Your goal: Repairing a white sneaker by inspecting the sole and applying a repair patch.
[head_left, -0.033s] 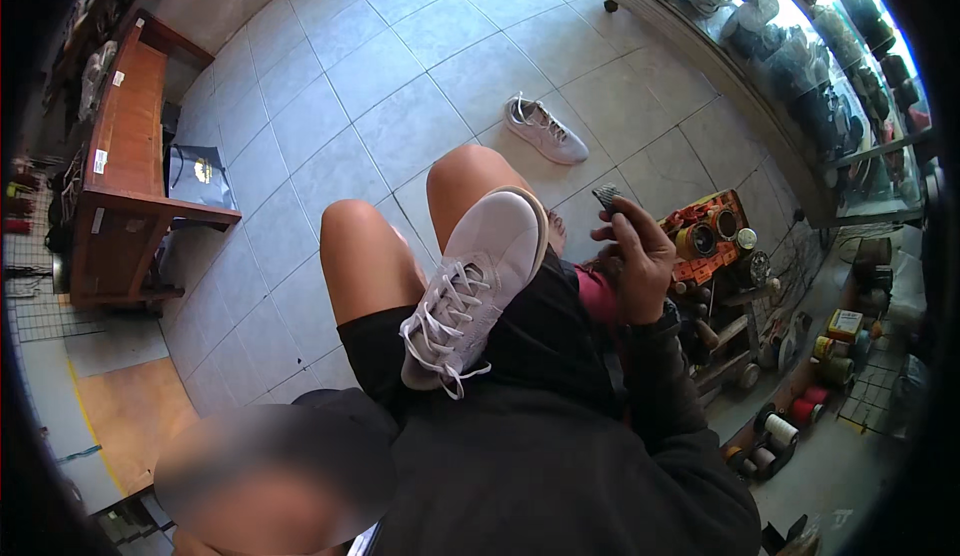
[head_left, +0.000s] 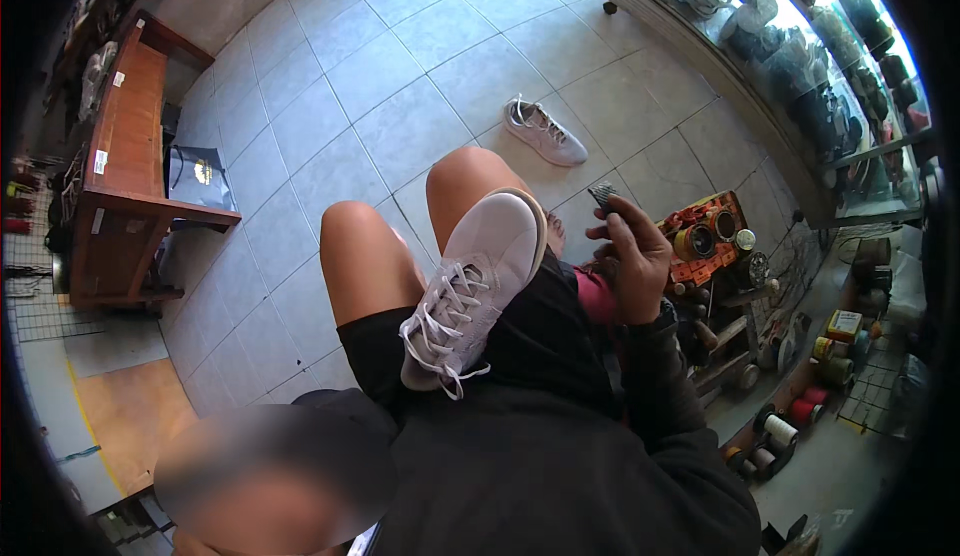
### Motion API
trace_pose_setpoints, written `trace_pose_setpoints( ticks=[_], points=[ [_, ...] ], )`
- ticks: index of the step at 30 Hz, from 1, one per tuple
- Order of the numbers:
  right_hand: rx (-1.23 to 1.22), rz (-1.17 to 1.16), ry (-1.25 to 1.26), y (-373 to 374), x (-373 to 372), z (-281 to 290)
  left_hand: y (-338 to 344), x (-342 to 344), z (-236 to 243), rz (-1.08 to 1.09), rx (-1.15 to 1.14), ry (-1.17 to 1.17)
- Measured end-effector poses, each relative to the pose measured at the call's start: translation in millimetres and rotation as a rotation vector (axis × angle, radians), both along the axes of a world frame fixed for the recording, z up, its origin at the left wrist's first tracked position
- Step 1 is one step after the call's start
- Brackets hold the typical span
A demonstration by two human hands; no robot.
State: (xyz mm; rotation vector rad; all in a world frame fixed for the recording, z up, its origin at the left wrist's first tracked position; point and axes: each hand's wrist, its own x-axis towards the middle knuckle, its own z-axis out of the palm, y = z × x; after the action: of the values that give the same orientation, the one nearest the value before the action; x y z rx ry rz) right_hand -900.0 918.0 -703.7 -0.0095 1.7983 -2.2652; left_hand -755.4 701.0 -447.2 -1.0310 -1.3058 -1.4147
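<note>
Brown wood forms a stand [head_left: 120, 181] at the far left, with a dark bag [head_left: 198, 178] just beside it, above the pale tiled floor [head_left: 330, 86]. How the left hand's grip stands, I cannot tell. Next come two bare knees [head_left: 358, 251], bent and apart, then a pale laced shoe [head_left: 485, 266] lying across the black-clad lap, its toe pointing up and to the right, its lace ends trailing loose at the near end. Beyond the knees, a matching shoe [head_left: 550, 136] is on the floor.

Right of the lap shoe, well clear of it, the right hand [head_left: 641, 266] is raised, its grip narrow: thumb and fingertips pinch a small dark ridged piece [head_left: 602, 195] that points up and left. The elbow is bent low at the right, and the black sleeve [head_left: 685, 411] climbs steeply to the wrist. Past the hand stand an orange rack [head_left: 704, 272] of tins, a glass case [head_left: 715, 76] and a red spool [head_left: 803, 412].
</note>
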Motion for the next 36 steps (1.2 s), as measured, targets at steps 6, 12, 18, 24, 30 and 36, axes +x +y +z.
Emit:
trace_pose_setpoints(
  ticks=[6, 12, 18, 24, 30, 36],
  points=[
    [-0.179, 0.162, 0.109, -39.2, -0.4, 25.3, 0.7, 4.2, 6.5, -0.012, -0.026, 0.009],
    [-0.291, 0.271, 0.113, -70.3, 6.4, 42.7, 1.9, 9.9, 11.0, 0.003, -0.036, 0.005],
    [-0.306, 0.232, 0.134, -75.4, 7.7, 51.8, 1.5, 12.7, 10.0, 0.033, -0.052, -0.012],
    [-0.271, 0.227, 0.190, -76.3, 6.6, 53.3, 0.2, 13.1, 9.9, 0.039, -0.042, -0.030],
    [-0.192, 0.217, 0.280, -75.1, 6.0, 48.8, 1.0, 11.9, 10.2, 0.071, -0.059, -0.040],
    [-0.101, 0.205, 0.412, -75.2, 5.6, 53.1, 2.2, 7.0, 9.5, 0.018, -0.038, -0.017]
  ],
)
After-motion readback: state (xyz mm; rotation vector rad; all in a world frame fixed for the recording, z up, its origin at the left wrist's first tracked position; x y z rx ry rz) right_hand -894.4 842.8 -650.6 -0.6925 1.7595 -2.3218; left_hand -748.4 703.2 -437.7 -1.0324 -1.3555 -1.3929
